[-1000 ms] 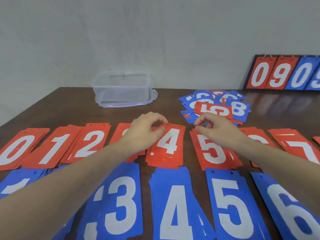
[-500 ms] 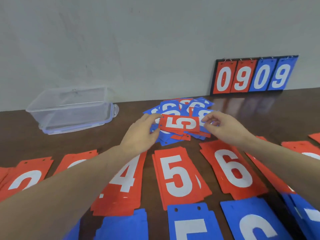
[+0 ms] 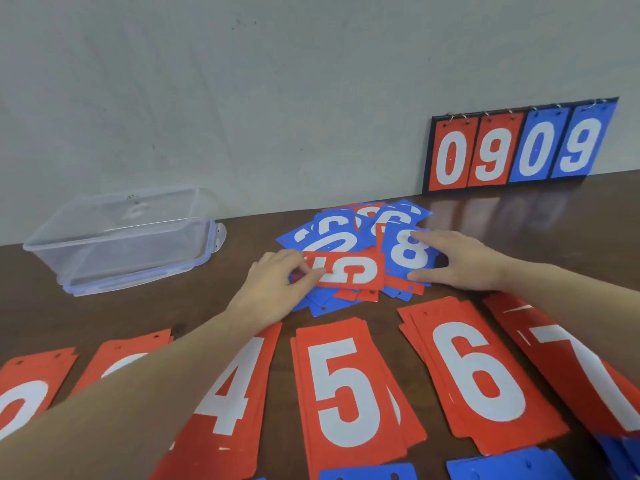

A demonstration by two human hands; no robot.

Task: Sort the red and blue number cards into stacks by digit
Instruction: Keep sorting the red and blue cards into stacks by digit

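1. Two hands work the unsorted pile [image 3: 349, 233] behind the red 5 stack [image 3: 349, 393]: the left hand [image 3: 277, 289] pinches a sideways red 5 card [image 3: 353, 270] on the pile's near edge.
2. Right hand [image 3: 460, 261] lies nearly flat, fingers spread on the blue 8 card [image 3: 408, 252] – gripping nothing.
3. Risk – lifting the 5 could drag loose cards underneath along.

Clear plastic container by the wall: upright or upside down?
Upside down. The clear plastic container rests on its blue-edged lid on the table, base up.
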